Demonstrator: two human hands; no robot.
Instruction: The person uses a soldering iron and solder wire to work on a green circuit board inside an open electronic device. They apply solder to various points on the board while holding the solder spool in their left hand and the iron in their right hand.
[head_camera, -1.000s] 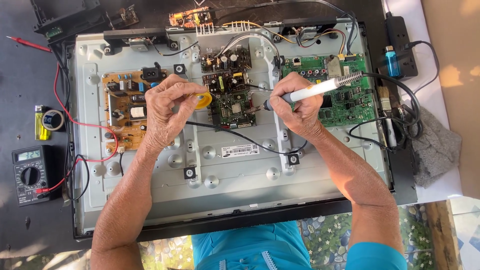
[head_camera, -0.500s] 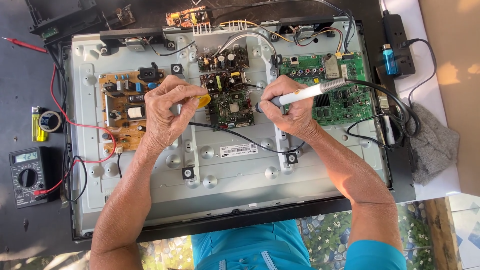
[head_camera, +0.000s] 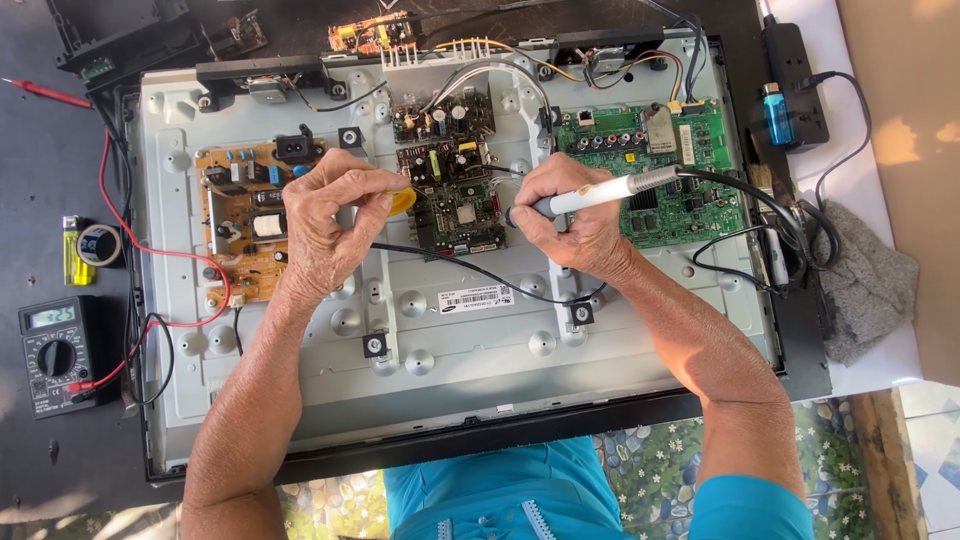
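Right now the right hand (head_camera: 570, 215) is closed around a white soldering iron (head_camera: 590, 197), held like a pen, with its tip down at the small dark circuit board (head_camera: 455, 215) in the middle of the opened television back (head_camera: 460, 330). The left hand (head_camera: 335, 215) is pinched shut on a small yellow piece (head_camera: 402, 203), probably a solder spool, just beside the same board's left edge.

The chief risk, as I judge it, is the hot tip sliding off its joint and bridging neighbouring parts, since the board is crowded. A black wire (head_camera: 480, 270) runs across the metal panel under both wrists; a wrist that drags on it could tug the board. The iron's own black cord (head_camera: 750, 195) lies over the green board (head_camera: 670, 170) near the right edge, and a pull on it could jerk the tip.

Toward the left edge sits a tan power board (head_camera: 245, 215), with red leads (head_camera: 160, 250) that run off to a multimeter (head_camera: 58, 350) on the dark table. A lighter (head_camera: 70, 250) and a tape roll (head_camera: 100, 243) lie beside it. A grey cloth (head_camera: 865, 280) and a power strip (head_camera: 790, 80) are off the right edge.
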